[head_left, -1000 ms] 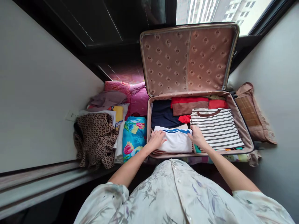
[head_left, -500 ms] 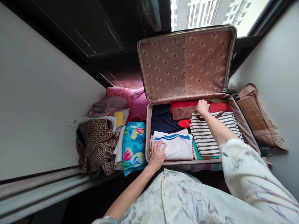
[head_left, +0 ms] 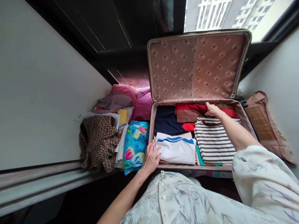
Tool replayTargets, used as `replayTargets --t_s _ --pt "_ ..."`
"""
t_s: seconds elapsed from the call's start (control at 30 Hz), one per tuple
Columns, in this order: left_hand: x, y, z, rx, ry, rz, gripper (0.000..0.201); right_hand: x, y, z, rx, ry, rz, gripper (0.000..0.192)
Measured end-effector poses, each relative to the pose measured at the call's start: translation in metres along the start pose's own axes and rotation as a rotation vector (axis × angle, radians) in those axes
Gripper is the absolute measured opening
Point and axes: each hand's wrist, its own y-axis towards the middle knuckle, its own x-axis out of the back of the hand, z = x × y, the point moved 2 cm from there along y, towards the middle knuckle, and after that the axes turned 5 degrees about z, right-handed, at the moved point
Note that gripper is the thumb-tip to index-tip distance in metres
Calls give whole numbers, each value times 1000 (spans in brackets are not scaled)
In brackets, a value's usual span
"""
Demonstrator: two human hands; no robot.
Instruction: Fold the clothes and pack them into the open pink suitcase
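Pink-lined, the open fabric suitcase (head_left: 241, 116) is shown right of centre, its lid propped upright against the window. The left hand (head_left: 150, 158) is laid at the case's lower left corner, fingers (head_left: 156, 151) loosely spread and flat on the folded white garment with blue trim (head_left: 177, 149), gripping nothing. The right arm is extended across the striped black-and-white shirt (head_left: 213, 143); the right hand (head_left: 212, 109) is set at the far edge, fingers curled onto the red folded clothing (head_left: 189, 108). A leopard-print garment (head_left: 99, 141) is seen lying left of the case.
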Motion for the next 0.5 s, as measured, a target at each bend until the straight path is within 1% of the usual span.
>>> replayTargets --t_s 0.03,0.1,0.17,0.23,0.3,0.4,0.47,0.5 --pt "3 12 -1 -26 -2 14 31 -1 -9 4 8 -31 39 27" --pt "7 42 -5 -71 5 60 36 -3 -32 15 67 -132 58 27" --pt "9 79 -14 -107 34 107 47 -7 -61 30 165 -290 42 25" --pt "6 118 -28 -146 90 131 62 -12 -92 43 240 -436 3 28" --pt "-2 155 -42 -173 158 135 79 -15 -119 50 265 -499 -38 36" --pt "-23 201 -55 -178 225 138 97 -18 -150 49 296 -503 -67 44" --pt "-38 224 -59 -171 233 162 98 -18 -161 44 312 -482 -69 45" --pt "-45 233 -59 -167 225 178 93 -18 -164 41 313 -470 -66 46"
